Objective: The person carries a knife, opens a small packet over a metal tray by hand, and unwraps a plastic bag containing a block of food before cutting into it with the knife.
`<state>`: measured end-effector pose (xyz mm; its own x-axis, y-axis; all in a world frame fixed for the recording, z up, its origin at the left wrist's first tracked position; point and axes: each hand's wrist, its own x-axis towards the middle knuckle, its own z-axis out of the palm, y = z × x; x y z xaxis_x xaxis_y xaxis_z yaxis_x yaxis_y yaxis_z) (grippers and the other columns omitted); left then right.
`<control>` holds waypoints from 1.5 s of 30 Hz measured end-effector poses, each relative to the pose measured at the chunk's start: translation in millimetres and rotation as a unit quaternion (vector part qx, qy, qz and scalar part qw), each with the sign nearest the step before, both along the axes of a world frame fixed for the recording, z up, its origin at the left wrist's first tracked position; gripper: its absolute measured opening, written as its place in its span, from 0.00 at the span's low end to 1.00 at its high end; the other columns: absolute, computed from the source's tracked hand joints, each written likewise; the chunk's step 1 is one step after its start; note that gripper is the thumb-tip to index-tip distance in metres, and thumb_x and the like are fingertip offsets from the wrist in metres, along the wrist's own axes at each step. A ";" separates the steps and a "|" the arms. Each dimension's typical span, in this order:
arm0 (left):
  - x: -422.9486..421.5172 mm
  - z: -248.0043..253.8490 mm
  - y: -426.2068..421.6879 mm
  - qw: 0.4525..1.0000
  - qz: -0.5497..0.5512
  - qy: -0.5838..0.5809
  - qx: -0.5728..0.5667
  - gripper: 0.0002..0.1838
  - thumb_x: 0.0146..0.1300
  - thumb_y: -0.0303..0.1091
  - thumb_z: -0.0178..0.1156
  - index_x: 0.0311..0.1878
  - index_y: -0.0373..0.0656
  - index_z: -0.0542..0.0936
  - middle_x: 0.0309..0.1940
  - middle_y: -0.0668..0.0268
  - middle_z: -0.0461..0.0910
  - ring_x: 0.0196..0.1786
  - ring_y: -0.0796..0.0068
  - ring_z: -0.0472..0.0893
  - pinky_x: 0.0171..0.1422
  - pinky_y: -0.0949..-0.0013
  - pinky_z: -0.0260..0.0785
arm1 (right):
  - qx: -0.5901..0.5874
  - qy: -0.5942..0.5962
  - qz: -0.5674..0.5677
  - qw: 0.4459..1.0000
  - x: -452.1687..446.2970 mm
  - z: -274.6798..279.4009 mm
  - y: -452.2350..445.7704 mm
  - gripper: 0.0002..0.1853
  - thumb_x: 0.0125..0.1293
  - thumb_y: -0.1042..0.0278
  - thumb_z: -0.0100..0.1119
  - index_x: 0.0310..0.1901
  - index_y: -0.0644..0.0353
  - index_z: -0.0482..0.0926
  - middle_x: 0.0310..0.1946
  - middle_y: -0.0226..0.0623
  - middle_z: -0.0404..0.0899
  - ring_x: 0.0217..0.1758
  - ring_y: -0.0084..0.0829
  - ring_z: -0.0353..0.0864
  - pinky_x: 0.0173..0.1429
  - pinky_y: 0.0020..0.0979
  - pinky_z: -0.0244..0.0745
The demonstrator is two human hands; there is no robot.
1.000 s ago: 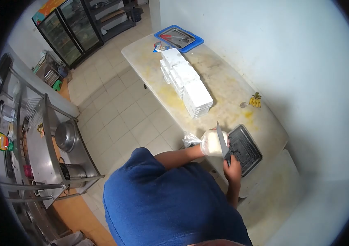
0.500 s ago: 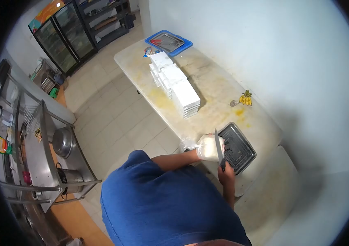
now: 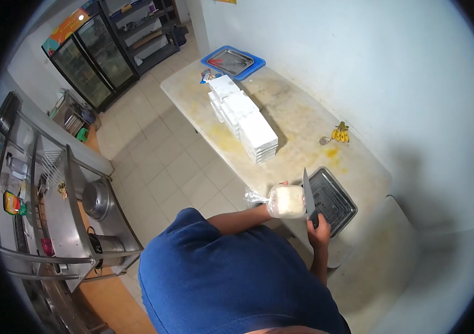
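A clear plastic bag with a pale, whitish block [image 3: 288, 201] inside is held up near the table's front edge. My left hand [image 3: 269, 210] is around the bag from behind and below, its fingers mostly hidden by it. My right hand [image 3: 318, 231] is closed on the dark handle of a large knife [image 3: 309, 192]. The blade points away from me, upright along the right side of the bag. Just beyond the knife lies a black tray [image 3: 334, 201] on the table [image 3: 303, 150].
Stacked white boxes [image 3: 256, 133] stand mid-table. Farther off lies a blue tray [image 3: 256, 65] with a metal tray on it. Bananas [image 3: 341, 133] sit near the wall. Metal shelving [image 3: 70, 222] with pots is at the left, and a glass-door fridge [image 3: 86, 67] stands behind.
The view has shifted slightly. The knife, which crossed the bag's right part, now stands beside its right edge. Both hands keep their holds.
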<state>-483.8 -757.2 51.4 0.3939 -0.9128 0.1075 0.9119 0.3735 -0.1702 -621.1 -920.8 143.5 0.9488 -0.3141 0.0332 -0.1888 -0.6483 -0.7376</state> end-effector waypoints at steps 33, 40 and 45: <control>21.3 12.0 50.6 0.999 -0.006 -0.023 0.025 0.40 0.67 0.66 0.43 0.74 0.50 0.63 0.73 0.42 0.58 0.73 0.36 0.61 0.74 0.32 0.54 | 0.265 0.079 0.121 0.953 19.8 12.5 59.5 0.15 0.62 0.60 0.70 0.37 0.62 0.78 0.27 0.32 0.75 0.33 0.22 0.71 0.39 0.29 0.68; 14.7 -6.3 44.2 0.995 -0.063 0.059 -0.055 0.41 0.66 0.64 0.49 0.75 0.46 0.61 0.67 0.42 0.67 0.69 0.38 0.67 0.70 0.33 0.60 | 0.292 0.075 0.093 0.949 3.1 -4.3 53.0 0.12 0.66 0.58 0.66 0.40 0.58 0.78 0.25 0.23 0.74 0.25 0.16 0.69 0.29 0.22 0.65; 15.4 -1.8 37.9 0.995 -0.070 -0.015 -0.065 0.38 0.67 0.60 0.49 0.72 0.44 0.63 0.57 0.47 0.71 0.61 0.40 0.73 0.66 0.35 0.64 | 0.311 0.183 0.083 0.929 -7.1 6.9 57.7 0.10 0.70 0.62 0.61 0.42 0.59 0.76 0.30 0.24 0.73 0.32 0.19 0.70 0.36 0.25 0.66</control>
